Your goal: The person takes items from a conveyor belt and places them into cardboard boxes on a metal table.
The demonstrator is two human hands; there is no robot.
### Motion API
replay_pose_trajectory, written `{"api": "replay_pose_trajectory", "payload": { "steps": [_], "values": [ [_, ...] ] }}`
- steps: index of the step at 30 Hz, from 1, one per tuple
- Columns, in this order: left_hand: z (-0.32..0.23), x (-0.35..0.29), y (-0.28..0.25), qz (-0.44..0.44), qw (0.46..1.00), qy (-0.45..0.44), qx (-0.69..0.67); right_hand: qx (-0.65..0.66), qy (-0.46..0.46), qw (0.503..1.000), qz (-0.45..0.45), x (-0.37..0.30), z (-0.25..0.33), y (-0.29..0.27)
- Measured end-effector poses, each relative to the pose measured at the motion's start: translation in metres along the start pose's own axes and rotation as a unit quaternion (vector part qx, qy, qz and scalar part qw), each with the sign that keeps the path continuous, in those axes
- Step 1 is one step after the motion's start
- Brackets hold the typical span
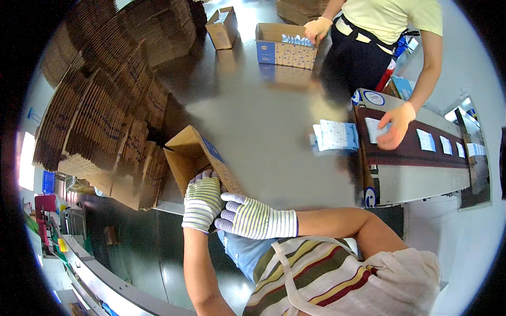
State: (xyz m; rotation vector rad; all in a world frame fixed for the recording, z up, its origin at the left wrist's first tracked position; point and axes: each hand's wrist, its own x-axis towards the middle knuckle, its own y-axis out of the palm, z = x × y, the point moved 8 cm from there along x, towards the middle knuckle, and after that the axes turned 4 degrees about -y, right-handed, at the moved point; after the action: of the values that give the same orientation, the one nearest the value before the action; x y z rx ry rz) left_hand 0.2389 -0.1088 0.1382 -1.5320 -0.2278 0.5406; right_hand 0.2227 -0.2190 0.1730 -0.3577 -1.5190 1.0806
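An open cardboard box (184, 149) with a brown inside and a blue-and-tan printed side stands at the near left of the metal table. My left hand (203, 203), in a striped glove, reaches over its near edge, fingertips against the inner cardboard. My right hand (255, 217), gloved the same way, grips the box's near end with bent fingers, close beside the left. Both thumbs and the box's near end are largely hidden. No contents show inside the visible part of the box.
Tall stacks of folded cardboard (105, 121) line the left. Across the metal table (263, 116), a co-worker's gloved hand (395, 126) is over a packet on a dark conveyor belt (406, 154). White-blue packets (337, 135) lie at its end. A printed box (287, 55) and a smaller box (222, 31) stand far back.
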Motion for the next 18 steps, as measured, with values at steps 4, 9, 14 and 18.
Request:
{"api": "replay_pose_trajectory", "payload": {
  "steps": [4, 9, 14, 18],
  "values": [
    [-0.0030, 0.0030, -0.0039, 0.006, 1.000, -0.019, -0.020, 0.004, 0.004, 1.000, -0.004, -0.0039, -0.0010, -0.0013],
    [-0.0016, 0.0004, -0.0013, -0.015, 1.000, -0.014, -0.014, -0.011, 0.011, 0.999, -0.034, -0.0040, 0.0012, -0.0007],
    [-0.0006, -0.0004, 0.0002, -0.024, 1.000, -0.013, 0.005, -0.008, 0.018, 0.998, -0.057, -0.0041, 0.0024, -0.0004],
    [-0.0012, -0.0013, -0.0002, -0.006, 1.000, -0.022, 0.020, -0.002, 0.016, 0.999, -0.046, -0.0045, 0.0030, 0.0009]
  ]
}}
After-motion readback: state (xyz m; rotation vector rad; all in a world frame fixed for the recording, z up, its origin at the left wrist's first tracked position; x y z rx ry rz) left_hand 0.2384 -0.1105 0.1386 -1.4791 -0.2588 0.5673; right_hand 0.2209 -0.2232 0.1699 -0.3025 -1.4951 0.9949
